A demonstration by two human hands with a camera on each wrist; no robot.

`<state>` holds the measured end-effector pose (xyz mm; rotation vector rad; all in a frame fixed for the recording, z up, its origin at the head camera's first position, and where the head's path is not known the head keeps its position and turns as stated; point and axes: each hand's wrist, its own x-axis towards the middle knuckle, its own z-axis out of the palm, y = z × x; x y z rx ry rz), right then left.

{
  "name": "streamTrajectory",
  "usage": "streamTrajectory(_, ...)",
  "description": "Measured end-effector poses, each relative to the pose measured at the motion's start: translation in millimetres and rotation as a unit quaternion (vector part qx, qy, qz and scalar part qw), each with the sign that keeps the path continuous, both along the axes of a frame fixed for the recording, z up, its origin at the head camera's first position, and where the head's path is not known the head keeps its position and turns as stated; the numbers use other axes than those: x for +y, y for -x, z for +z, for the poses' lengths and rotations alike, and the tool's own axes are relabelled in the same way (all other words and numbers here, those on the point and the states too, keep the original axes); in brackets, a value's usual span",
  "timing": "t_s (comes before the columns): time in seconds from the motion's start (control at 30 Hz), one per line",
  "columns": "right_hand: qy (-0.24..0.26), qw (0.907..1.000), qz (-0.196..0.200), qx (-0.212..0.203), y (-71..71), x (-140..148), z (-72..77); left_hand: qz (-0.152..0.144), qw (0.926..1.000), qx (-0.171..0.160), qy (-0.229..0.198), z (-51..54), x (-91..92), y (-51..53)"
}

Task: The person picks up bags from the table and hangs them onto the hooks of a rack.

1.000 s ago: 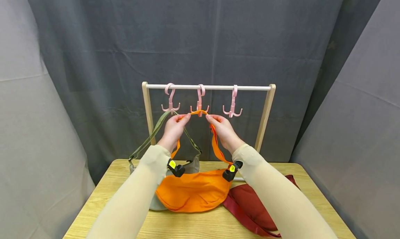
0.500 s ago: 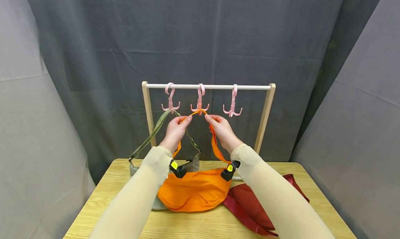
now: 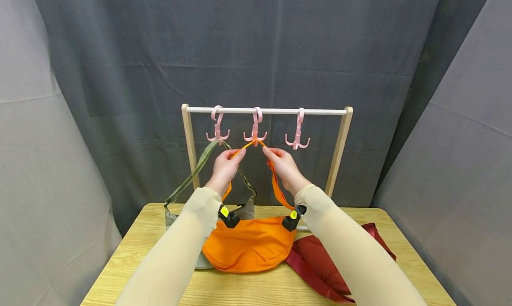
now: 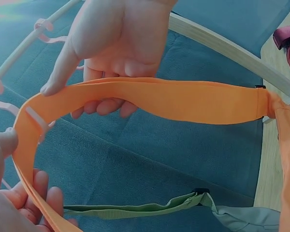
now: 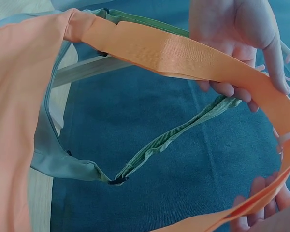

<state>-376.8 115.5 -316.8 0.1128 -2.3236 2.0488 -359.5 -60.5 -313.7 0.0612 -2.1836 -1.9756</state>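
An orange waist bag hangs low, its strap raised in a loop between both hands. My left hand pinches the strap left of the middle pink hook; my right hand pinches it on the right. Between the hands the strap peaks at that hook's prongs. In the left wrist view a pale prong shows against the strap's inner face. Whether the hook bears weight cannot be told. A green strap of a grey bag hangs from the left pink hook.
A white rod on wooden posts carries the hooks. The right pink hook bears nothing. A dark red bag lies at right on the wooden table. Grey curtains stand behind.
The strap between my hands has gone from a flatter arch to a peak at the middle hook. My left hand has shifted slightly right and down; the right hand has barely moved.
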Motion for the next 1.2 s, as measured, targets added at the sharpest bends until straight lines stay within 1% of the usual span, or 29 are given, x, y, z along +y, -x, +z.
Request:
streamTrajectory(0.33, 0.007, 0.9999, -0.007, -0.004, 1.9, -6.5, 4.3, 0.011, 0.9999, -0.008, -0.007, -1.8, 0.2, 1.7)
streamTrajectory(0.67, -0.017, 0.9997, -0.010, -0.011, 1.3, -5.4, 3.0, -0.005, 0.9998, -0.007, -0.020, -5.8, 0.1, 3.0)
streamTrajectory(0.97, -0.029, 0.9992, -0.005, -0.027, 0.0, -3.9, -1.2, -0.014, 0.9999, -0.006, -0.006, -7.3, -1.5, -1.5)
streamTrajectory(1.2, -0.036, 0.9988, -0.009, -0.031, 0.0, -1.9, -4.1, -0.013, 0.9999, 0.001, 0.009, -12.2, -2.5, -0.5)
